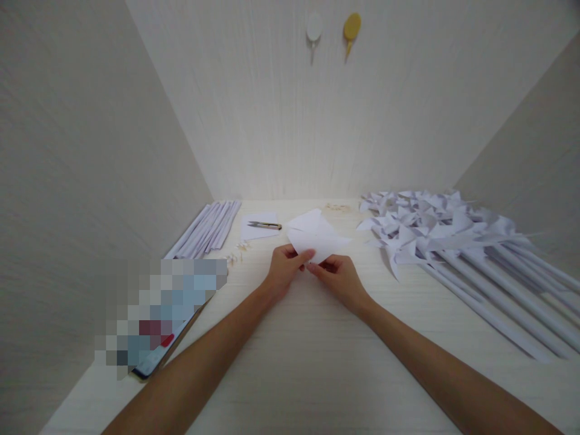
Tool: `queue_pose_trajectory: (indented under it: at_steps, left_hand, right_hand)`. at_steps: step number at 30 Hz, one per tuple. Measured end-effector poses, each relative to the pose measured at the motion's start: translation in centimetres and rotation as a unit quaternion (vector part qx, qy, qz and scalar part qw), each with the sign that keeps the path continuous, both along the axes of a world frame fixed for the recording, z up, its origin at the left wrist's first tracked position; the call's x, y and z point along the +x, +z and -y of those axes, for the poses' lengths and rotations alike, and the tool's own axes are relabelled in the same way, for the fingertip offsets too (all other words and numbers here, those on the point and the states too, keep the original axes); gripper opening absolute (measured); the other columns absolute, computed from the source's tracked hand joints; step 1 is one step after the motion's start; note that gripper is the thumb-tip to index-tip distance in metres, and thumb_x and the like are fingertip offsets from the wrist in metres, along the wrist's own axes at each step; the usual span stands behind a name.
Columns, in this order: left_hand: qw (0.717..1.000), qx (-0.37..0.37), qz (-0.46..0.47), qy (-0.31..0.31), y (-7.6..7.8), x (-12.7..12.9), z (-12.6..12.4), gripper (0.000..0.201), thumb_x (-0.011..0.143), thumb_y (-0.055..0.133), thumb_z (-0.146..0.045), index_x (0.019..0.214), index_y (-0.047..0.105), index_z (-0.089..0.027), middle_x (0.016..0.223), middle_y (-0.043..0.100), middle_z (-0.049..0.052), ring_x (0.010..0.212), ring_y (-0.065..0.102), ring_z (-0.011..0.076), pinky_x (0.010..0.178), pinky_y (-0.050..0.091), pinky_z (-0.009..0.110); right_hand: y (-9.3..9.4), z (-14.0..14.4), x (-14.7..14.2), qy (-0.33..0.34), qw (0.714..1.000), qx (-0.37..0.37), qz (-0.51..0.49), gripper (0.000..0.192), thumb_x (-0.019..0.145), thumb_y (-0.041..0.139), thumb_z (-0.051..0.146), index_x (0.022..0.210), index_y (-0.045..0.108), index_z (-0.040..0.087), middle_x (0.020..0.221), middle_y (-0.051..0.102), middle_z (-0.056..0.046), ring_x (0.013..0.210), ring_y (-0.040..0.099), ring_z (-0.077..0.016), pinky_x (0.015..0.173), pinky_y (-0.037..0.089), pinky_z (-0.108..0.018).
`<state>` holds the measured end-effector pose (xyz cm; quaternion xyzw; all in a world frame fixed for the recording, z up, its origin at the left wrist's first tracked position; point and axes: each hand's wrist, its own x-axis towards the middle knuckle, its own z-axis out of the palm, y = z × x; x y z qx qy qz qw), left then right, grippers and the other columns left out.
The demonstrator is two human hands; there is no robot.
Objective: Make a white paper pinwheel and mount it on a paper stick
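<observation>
Pinching a folded white paper sheet [317, 237] are both hands, left hand [284, 269] and right hand [341, 279].

White folded paper sheet [315, 237], creased, corners raised, held above the table's middle, near edge pinched

I am at a small paper-craft workstation, a pale wood-grain counter [299, 362] boxed in by plain walls. Right of the counter's middle lies a heap of finished white paper pinwheels [435, 226]; left lie rolled paper sticks [209, 226], with snips [265, 225] beside them.
</observation>
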<state>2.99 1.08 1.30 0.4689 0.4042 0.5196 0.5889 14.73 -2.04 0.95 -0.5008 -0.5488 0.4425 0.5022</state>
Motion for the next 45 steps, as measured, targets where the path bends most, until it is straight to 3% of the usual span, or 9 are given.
queue_pose_trajectory:
  at_steps: [10,16,26,37,45]
  left_hand:
    - [0.999,-0.003,-0.011,-0.047,-0.2,-0.1,0.0,0.017,0.049,0.072,-0.028,0.053,0.064,-0.013,0.047,0.056,-0.001,0.042,0.041,0.0056,0.042,0.031,0.021]
    - [0.999,-0.022,0.021,-0.03,-0.3,0.0,-0.1,0.02,0.05,0.071,-0.03,0.057,0.063,-0.012,0.05,0.058,0.001,0.044,0.045,0.0076,0.047,0.036,0.023]
    - [0.999,-0.032,0.033,0.002,-0.3,0.0,-0.3,0.02,0.049,0.071,-0.028,0.056,0.063,-0.012,0.053,0.059,0.001,0.047,0.047,0.0079,0.044,0.034,0.021]
    - [1.0,-0.022,0.021,-0.003,-0.3,0.0,-0.2,0.017,0.051,0.07,-0.026,0.054,0.062,-0.012,0.051,0.058,0.0,0.044,0.042,0.0058,0.043,0.03,0.02]
    - [0.998,-0.037,0.055,0.018,-0.3,0.0,-0.4,0.014,0.052,0.069,-0.023,0.056,0.061,-0.012,0.051,0.056,-0.002,0.045,0.044,0.0059,0.043,0.031,0.02]
  right_hand:
    - [0.3,-0.1,0.1,0.03,0.996,0.019,-0.08,0.01,0.053,0.068,0.023,0.062,0.067,0.019,0.061,0.067,0.0,0.057,0.058,-0.0159,0.056,0.043,-0.028]
    - [-0.4,-0.2,0.1,0.01,1.0,0.025,0.008,0.015,0.057,0.067,0.031,0.057,0.065,0.017,0.053,0.062,-0.001,0.047,0.051,-0.0129,0.048,0.039,-0.027]
    - [-0.7,-0.2,0.1,-0.019,0.998,0.054,0.025,0.011,0.058,0.066,0.027,0.055,0.061,0.018,0.05,0.057,0.001,0.043,0.044,-0.0094,0.045,0.037,-0.025]
    - [-0.8,-0.4,0.1,-0.012,0.998,0.061,0.009,0.003,0.058,0.063,0.021,0.056,0.062,0.019,0.054,0.058,0.0,0.049,0.049,-0.0122,0.05,0.04,-0.027]
    - [-0.5,-0.2,0.1,0.03,0.996,0.066,0.056,0.004,0.061,0.058,0.02,0.06,0.061,0.018,0.062,0.059,-0.001,0.054,0.049,-0.0118,0.053,0.04,-0.027]
